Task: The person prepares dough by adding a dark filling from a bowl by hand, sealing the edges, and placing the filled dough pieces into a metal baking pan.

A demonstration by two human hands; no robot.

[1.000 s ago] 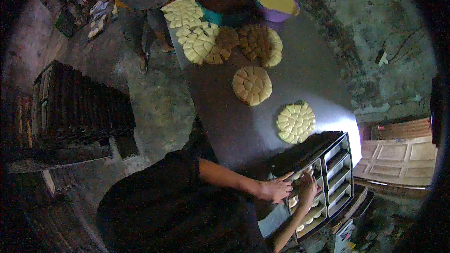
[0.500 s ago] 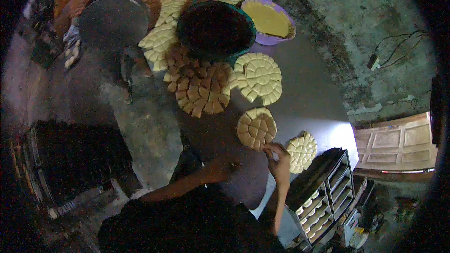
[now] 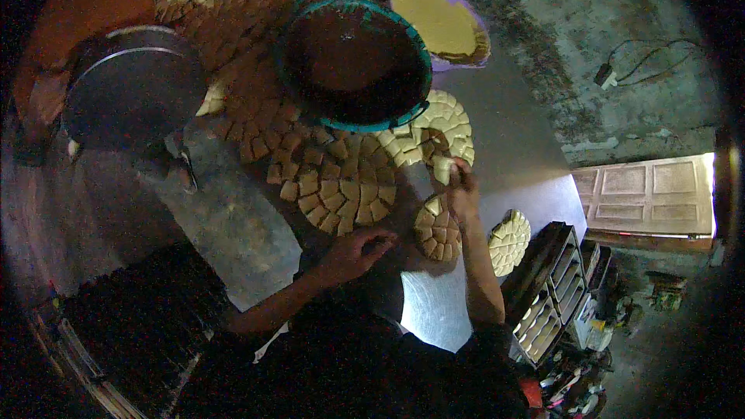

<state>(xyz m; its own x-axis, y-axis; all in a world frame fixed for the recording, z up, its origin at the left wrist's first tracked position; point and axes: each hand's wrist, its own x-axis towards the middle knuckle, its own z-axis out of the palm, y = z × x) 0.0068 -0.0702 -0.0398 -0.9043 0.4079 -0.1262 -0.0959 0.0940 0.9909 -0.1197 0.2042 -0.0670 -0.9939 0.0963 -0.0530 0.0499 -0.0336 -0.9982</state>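
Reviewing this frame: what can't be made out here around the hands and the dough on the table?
- Left hand: curled and dim in the head view; whether it holds anything is unclear.
- Right hand: fingers at a pale dough piece; the grip is blurred.
- Teal bowl: contents lost in shadow.
- Tray rack: its contents are too small.

- Pale dough piece (image 3: 441, 168): small, roughly rectangular, pinched in the right hand's fingertips, just at twelve o'clock of the cut round.
- Cut dough round (image 3: 437, 228): tan, scored into small wedges, flat on the grey table.
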